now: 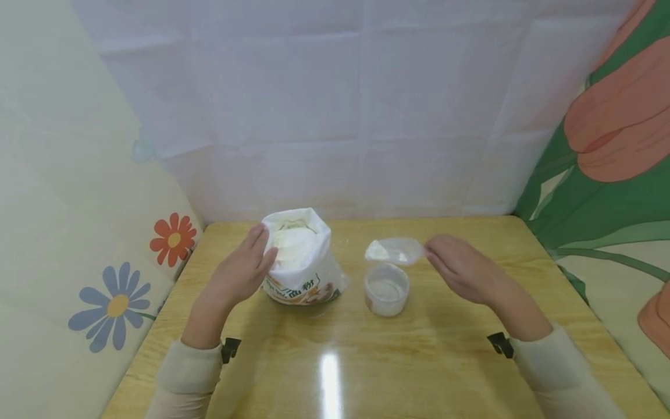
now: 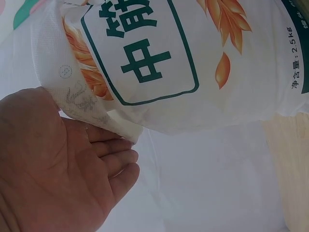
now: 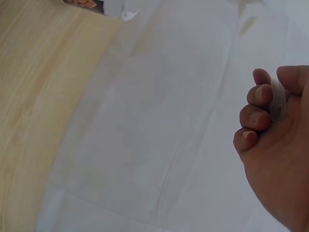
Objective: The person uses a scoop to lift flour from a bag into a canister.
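Note:
A white flour bag (image 1: 309, 256) stands with its top open on the left part of the table, pale flour showing inside. My left hand (image 1: 238, 270) grips the bag's left rim, and in the left wrist view the bag's edge lies against the fingers of that hand (image 2: 72, 159). In my right hand (image 1: 463, 267) is the handle of a clear plastic scoop (image 1: 400, 250). White flour lies toward the scoop's far end. Just behind and above a round clear tub (image 1: 387, 294), the scoop is held in the air. The right wrist view shows curled fingers (image 3: 255, 117) round the handle.
A wooden table (image 1: 419, 361) carries the bag and tub. White cloth (image 1: 356, 116) hangs behind it, with flower-printed cloth (image 1: 617, 233) at both sides. Each wrist has a small black mount (image 1: 501, 344) by the cuff.

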`<state>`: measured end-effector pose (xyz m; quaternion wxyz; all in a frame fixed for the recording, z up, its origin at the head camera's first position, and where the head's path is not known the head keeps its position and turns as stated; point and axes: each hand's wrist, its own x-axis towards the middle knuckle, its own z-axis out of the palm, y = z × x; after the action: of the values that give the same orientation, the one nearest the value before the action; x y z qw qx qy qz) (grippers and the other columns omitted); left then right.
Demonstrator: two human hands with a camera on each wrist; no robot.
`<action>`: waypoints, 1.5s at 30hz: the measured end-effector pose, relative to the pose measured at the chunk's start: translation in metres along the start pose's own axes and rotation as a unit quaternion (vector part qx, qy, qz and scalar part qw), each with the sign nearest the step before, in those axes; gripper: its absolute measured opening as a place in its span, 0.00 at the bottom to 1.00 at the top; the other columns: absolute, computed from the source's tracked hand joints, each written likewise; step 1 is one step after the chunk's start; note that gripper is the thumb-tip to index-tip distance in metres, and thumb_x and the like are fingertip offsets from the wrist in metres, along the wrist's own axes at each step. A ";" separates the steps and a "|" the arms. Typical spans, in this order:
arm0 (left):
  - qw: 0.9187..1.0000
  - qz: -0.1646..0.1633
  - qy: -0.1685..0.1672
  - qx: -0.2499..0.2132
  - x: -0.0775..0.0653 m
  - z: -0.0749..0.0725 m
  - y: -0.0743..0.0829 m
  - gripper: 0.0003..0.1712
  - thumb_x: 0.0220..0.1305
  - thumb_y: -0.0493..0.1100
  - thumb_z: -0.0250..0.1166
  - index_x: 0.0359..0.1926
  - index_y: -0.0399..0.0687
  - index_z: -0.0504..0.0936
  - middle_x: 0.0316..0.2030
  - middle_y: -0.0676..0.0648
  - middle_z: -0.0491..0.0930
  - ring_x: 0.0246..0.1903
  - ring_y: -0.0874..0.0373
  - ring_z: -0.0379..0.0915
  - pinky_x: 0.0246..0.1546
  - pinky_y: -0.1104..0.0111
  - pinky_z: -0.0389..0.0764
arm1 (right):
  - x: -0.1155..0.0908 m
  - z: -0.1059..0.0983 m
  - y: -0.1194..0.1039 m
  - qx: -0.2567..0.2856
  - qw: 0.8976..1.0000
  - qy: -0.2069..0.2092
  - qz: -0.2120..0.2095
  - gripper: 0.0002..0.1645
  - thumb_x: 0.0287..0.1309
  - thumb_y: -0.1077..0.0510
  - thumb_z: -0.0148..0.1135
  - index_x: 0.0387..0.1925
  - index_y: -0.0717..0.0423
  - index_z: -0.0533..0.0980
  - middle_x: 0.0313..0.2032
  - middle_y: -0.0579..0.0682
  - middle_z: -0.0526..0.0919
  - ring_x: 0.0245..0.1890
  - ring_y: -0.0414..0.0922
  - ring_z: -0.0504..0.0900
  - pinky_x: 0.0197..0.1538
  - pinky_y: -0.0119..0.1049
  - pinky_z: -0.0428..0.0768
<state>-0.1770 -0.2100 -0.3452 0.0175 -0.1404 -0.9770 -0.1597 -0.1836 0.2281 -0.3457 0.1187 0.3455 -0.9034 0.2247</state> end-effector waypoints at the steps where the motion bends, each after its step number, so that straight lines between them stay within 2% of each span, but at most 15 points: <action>1: 1.000 0.000 0.000 0.000 0.000 0.000 0.000 0.40 0.82 0.57 0.36 0.79 0.31 0.45 0.79 0.33 0.42 0.78 0.38 0.38 0.76 0.44 0.50 | -0.002 0.000 0.001 0.000 1.000 -0.004 0.004 0.08 0.74 0.65 0.51 0.42 0.57 0.77 0.37 0.47 0.79 0.40 0.46 0.78 0.45 0.49 0.78; 11: 1.000 -0.001 0.001 0.001 0.000 0.002 -0.001 0.41 0.82 0.58 0.36 0.79 0.32 0.44 0.80 0.34 0.42 0.78 0.38 0.38 0.76 0.44 0.50 | -0.019 0.007 0.010 -0.020 0.999 -0.024 0.016 0.07 0.74 0.65 0.52 0.41 0.55 0.76 0.35 0.43 0.77 0.38 0.42 0.76 0.42 0.46 0.78; 17: 1.000 -0.001 0.005 0.000 -0.001 0.003 -0.001 0.41 0.82 0.58 0.36 0.79 0.31 0.45 0.79 0.33 0.42 0.78 0.38 0.38 0.76 0.44 0.50 | -0.025 0.013 0.016 -0.042 0.999 -0.026 -0.006 0.06 0.70 0.67 0.55 0.39 0.56 0.77 0.35 0.45 0.79 0.37 0.44 0.78 0.42 0.47 0.79; 23: 1.000 -0.001 0.007 -0.002 -0.001 0.004 -0.003 0.41 0.82 0.59 0.36 0.79 0.32 0.45 0.79 0.34 0.42 0.78 0.38 0.38 0.75 0.44 0.51 | -0.027 0.019 0.021 -0.060 0.996 -0.058 -0.020 0.05 0.69 0.67 0.56 0.39 0.56 0.77 0.34 0.43 0.78 0.36 0.42 0.77 0.40 0.45 0.79; 29: 1.000 0.001 0.006 -0.003 0.000 0.005 -0.004 0.41 0.82 0.59 0.35 0.79 0.32 0.45 0.79 0.34 0.42 0.78 0.38 0.38 0.76 0.44 0.50 | -0.024 0.019 0.021 -0.080 0.993 -0.086 -0.018 0.05 0.69 0.65 0.56 0.38 0.54 0.77 0.32 0.41 0.75 0.33 0.40 0.74 0.38 0.43 0.77; 37: 1.000 0.002 0.005 -0.005 0.000 0.005 -0.004 0.41 0.82 0.59 0.35 0.79 0.32 0.45 0.79 0.34 0.42 0.79 0.39 0.38 0.76 0.44 0.50 | -0.013 0.013 0.018 -0.123 0.985 -0.107 -0.064 0.06 0.66 0.65 0.57 0.34 0.51 0.73 0.27 0.39 0.70 0.27 0.38 0.68 0.30 0.39 0.72; 45: 1.000 0.003 0.005 -0.011 0.001 0.005 -0.005 0.41 0.82 0.59 0.35 0.79 0.32 0.45 0.80 0.35 0.42 0.79 0.39 0.38 0.76 0.45 0.50 | 0.002 0.007 0.007 -0.160 0.974 -0.140 -0.083 0.07 0.65 0.65 0.58 0.32 0.52 0.73 0.27 0.42 0.70 0.27 0.41 0.68 0.30 0.42 0.72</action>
<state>-0.1790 -0.2124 -0.3514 0.0216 -0.1424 -0.9747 -0.1709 -0.1907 0.2281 -0.3534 0.0630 0.4240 -0.9033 0.0164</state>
